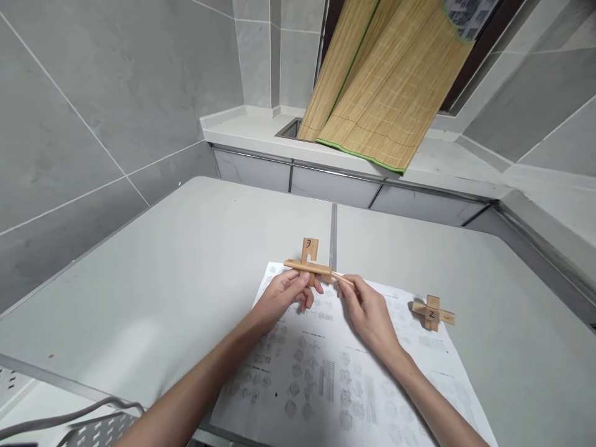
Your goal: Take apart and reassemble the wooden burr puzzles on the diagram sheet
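Observation:
My left hand (291, 292) is closed on a partly joined set of wooden puzzle pieces (310, 268), held above a printed sheet. One notched piece in it stands upright and bears a handwritten 3; a long flat piece crosses it. Between the fingers of my right hand (365, 304) is a slim wooden stick (343, 280), its far end at the right side of the joined pieces. Whether it enters them I cannot tell. To the right, a cross-shaped wooden puzzle (432, 313) marked 2 rests at the edge of the paper instruction sheet (326, 385).
The sheet lies on a pale folding table (177, 267) with a seam down its middle. Beyond the table is a white ledge (251, 127), with a bamboo mat (377, 81) hanging over it. A grey cable (65, 419) runs at the lower left.

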`<control>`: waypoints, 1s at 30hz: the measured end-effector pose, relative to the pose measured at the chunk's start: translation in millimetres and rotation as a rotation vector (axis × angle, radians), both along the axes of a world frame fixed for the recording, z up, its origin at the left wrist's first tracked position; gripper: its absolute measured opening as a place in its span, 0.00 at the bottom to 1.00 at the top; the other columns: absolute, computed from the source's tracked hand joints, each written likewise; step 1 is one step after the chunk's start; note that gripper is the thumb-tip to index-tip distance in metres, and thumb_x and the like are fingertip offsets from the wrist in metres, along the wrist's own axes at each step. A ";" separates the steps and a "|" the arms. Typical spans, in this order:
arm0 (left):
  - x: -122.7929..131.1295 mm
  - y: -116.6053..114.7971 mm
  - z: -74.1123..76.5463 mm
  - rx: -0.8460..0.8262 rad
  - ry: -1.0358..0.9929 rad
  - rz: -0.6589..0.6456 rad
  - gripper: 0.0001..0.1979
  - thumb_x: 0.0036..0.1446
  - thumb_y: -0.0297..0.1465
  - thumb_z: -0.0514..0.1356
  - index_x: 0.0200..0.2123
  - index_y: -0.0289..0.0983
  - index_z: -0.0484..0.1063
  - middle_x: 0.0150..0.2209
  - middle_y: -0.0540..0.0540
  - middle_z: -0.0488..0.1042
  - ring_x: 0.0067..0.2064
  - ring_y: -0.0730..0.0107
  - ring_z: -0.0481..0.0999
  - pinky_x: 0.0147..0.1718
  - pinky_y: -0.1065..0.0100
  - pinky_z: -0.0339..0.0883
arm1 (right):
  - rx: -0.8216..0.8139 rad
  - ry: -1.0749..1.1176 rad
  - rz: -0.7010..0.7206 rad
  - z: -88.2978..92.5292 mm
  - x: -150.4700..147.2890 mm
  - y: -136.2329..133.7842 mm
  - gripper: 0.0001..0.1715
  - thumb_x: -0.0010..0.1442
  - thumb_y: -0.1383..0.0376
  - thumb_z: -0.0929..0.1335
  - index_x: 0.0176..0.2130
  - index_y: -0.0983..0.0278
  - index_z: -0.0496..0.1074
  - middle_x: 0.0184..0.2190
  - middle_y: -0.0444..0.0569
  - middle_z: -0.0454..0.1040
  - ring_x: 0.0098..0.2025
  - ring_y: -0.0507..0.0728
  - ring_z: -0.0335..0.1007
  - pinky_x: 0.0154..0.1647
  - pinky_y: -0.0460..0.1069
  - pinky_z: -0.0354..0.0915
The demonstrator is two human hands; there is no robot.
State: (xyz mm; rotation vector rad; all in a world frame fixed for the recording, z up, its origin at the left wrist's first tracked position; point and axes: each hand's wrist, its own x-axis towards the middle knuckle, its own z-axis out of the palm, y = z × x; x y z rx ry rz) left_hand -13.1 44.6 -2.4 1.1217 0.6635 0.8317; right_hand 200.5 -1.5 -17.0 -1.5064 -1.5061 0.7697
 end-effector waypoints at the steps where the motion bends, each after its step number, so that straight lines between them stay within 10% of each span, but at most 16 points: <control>1: 0.1 0.0 0.0 -0.031 -0.016 -0.013 0.20 0.70 0.46 0.60 0.43 0.33 0.75 0.41 0.42 0.74 0.29 0.74 0.71 0.29 0.69 0.64 | -0.041 0.150 -0.021 2.4 0.3 1.0 0.22 0.73 0.45 0.63 0.42 0.59 0.73 0.29 0.45 0.70 0.28 0.56 0.62 0.30 0.50 0.57; 8: 0.2 -0.6 -0.5 -0.222 -0.156 -0.152 0.17 0.69 0.43 0.63 0.47 0.33 0.75 0.38 0.46 0.71 0.28 0.76 0.66 0.26 0.70 0.62 | -0.219 1.047 0.137 14.1 1.0 4.4 0.20 0.64 0.49 0.75 0.48 0.57 0.71 0.24 0.36 0.57 0.22 0.49 0.46 0.24 0.45 0.47; 30: -1.9 -3.2 3.6 -0.184 -0.089 -0.438 0.18 0.70 0.44 0.61 0.43 0.33 0.74 0.34 0.46 0.72 0.27 0.75 0.69 0.29 0.69 0.65 | -0.165 0.706 0.251 9.1 -17.9 -7.9 0.24 0.71 0.44 0.67 0.53 0.58 0.71 0.26 0.40 0.70 0.23 0.51 0.59 0.29 0.49 0.60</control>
